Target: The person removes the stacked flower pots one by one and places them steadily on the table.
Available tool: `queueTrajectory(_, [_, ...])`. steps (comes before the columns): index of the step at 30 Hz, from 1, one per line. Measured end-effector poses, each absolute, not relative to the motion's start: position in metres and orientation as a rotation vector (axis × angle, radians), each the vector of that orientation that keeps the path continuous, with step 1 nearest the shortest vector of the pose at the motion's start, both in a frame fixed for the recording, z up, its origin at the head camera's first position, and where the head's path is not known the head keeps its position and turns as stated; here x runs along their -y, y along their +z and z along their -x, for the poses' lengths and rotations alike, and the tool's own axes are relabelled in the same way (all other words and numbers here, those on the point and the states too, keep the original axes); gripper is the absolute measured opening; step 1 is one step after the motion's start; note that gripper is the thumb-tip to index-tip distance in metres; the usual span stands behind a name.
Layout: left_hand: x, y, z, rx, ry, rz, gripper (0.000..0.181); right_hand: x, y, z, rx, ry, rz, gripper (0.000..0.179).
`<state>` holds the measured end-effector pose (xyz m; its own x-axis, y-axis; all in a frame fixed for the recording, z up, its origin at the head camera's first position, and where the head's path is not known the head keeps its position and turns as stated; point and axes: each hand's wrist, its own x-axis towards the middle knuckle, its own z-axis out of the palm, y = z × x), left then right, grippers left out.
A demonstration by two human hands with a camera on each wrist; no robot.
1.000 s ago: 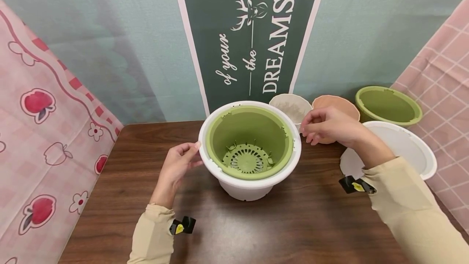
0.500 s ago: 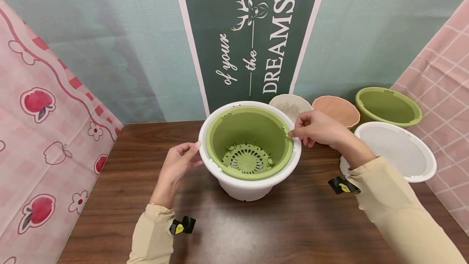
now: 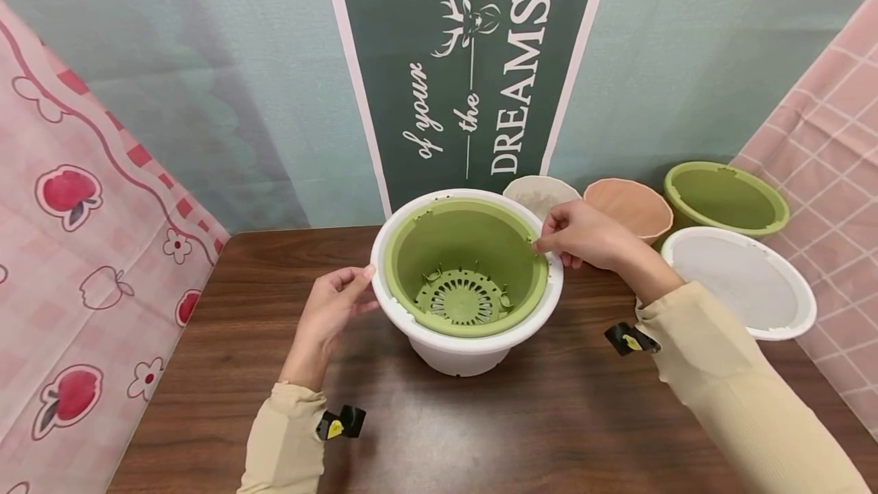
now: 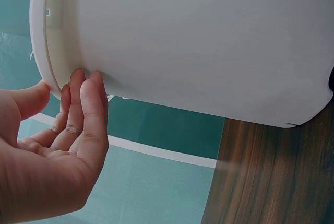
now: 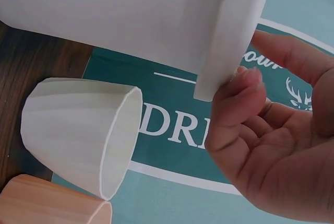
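A white plastic plant pot (image 3: 461, 357) stands on the table with a green slotted inner pot (image 3: 466, 302) nested inside it. My left hand (image 3: 336, 297) holds the white pot's left rim, thumb on the edge and fingers beneath the lip, as the left wrist view also shows. On the opposite side, my right hand (image 3: 584, 235) pinches the green inner pot's rim, its thumb reaching over the inner edge. Curled fingers (image 5: 235, 109) sit right at the white lip in the right wrist view.
Behind my right hand stand a cream ribbed pot (image 3: 538, 193) and a peach ribbed pot (image 3: 629, 206). A second green pot (image 3: 727, 197) and a white pot (image 3: 744, 277) are at the right. Fabric (image 3: 226, 97) hangs behind the wooden table (image 3: 439, 448).
My right hand has moved left from beside the white pot to the green inner pot's rim and taken hold there. The left hand has stayed put.
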<state>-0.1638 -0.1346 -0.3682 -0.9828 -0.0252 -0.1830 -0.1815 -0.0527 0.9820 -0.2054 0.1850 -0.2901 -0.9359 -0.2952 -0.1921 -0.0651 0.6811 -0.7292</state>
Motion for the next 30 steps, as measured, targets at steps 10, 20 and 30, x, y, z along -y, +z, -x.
queueTrajectory(10, [0.136,-0.368,0.163,-2.074,2.201,0.226,0.029,-0.174,-0.285,0.212,-2.513,-1.134,0.138,0.022])
queueTrajectory(20, [0.136,-0.367,0.162,-2.073,2.189,0.243,0.027,-0.171,-0.287,0.215,-2.619,-0.97,0.109,0.027])
queueTrajectory(30, [0.135,-0.365,0.163,-2.061,2.208,0.226,0.028,-0.171,-0.291,0.216,-2.722,-0.867,0.138,0.033])
